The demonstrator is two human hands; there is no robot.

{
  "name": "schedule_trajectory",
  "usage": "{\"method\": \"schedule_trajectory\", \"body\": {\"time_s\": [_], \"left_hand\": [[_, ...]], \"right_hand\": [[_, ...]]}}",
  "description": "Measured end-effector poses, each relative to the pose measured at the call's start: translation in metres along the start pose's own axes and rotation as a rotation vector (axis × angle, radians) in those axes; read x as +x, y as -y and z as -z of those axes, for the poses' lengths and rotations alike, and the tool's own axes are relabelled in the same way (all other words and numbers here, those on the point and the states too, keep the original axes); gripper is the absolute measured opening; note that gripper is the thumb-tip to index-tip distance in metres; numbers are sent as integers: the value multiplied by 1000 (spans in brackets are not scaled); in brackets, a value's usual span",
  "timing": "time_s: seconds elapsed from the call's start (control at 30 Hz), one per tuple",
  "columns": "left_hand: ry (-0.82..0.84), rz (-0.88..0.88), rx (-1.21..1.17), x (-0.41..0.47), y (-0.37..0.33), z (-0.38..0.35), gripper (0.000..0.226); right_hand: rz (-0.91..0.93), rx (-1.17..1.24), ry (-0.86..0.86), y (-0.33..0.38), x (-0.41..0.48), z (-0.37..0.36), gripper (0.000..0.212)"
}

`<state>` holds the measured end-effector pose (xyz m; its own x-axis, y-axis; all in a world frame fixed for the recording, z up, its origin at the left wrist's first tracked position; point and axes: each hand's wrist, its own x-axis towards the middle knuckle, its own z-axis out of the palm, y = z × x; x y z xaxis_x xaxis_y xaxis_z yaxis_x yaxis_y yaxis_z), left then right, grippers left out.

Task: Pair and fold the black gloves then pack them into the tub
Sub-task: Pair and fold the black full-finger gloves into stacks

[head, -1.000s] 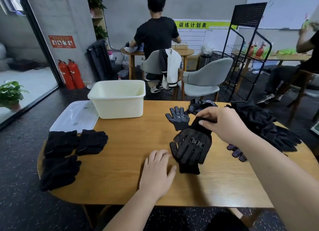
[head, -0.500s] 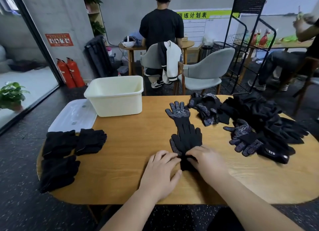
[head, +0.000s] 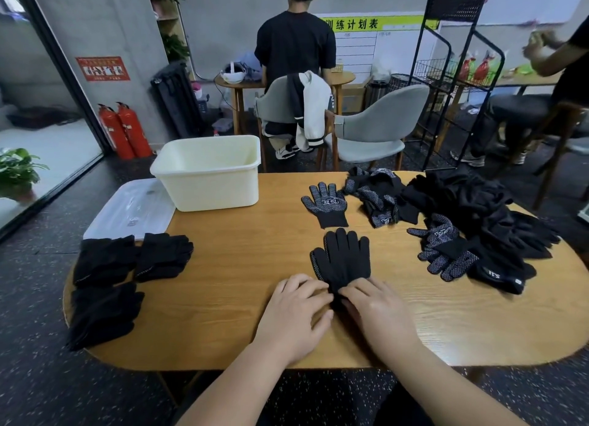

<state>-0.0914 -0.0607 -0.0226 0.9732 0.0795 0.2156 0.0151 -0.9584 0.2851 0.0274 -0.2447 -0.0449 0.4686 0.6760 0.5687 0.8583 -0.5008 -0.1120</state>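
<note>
fingertips of the left hand (head: 296,314) and right hand (head: 377,311) press, nearly straight and gripping nothing, on the cuff of a black glove (head: 342,260) lying flat on the wooden table (head: 239,266), apart from the cream tub (head: 207,183).

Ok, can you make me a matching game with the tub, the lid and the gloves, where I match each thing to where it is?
Things:
1 cream tub
2 clear lid
3 dotted glove
4 folded gloves

Places:
A left end of the table
B lying flat, left of the tub
C standing open at the back of the table
D dots up, just beyond the plain black glove

Pairs: 1-C, 2-B, 3-D, 4-A
</note>
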Motion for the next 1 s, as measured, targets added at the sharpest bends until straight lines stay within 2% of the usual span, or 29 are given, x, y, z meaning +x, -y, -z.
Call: {"method": "schedule_trajectory", "body": {"time_s": [0.23, 0.4, 0.57, 0.67, 0.73, 0.83, 0.9, 1.0], "left_hand": [[17, 9, -14, 0, 1, 0, 49], [24, 14, -17, 0, 1, 1, 49], [36, 40, -43, -1, -2, 4, 48], [54, 102, -84, -3, -7, 13, 48], [47, 81, -77, -4, -8, 14, 55], [41, 26, -32, -2, -5, 7, 54], [47, 16, -12, 0, -2, 3, 51], [42, 9, -4, 0, -2, 1, 51]], "right_hand": [[-60, 71, -74, 7, -7, 5, 30], [-49, 106, -62, 10, -6, 6, 29], [-57, 137, -19, 11, -6, 6, 22], [-9, 146, 4, 12, -2, 7, 9], [26, 153, 22, 10, 3, 9, 16], [-72, 205, 28, 3, 17, 16, 34], [-147, 204, 132, 0, 35, 18, 41], [-194, 105, 486, -9, 65, 7, 54]]}}
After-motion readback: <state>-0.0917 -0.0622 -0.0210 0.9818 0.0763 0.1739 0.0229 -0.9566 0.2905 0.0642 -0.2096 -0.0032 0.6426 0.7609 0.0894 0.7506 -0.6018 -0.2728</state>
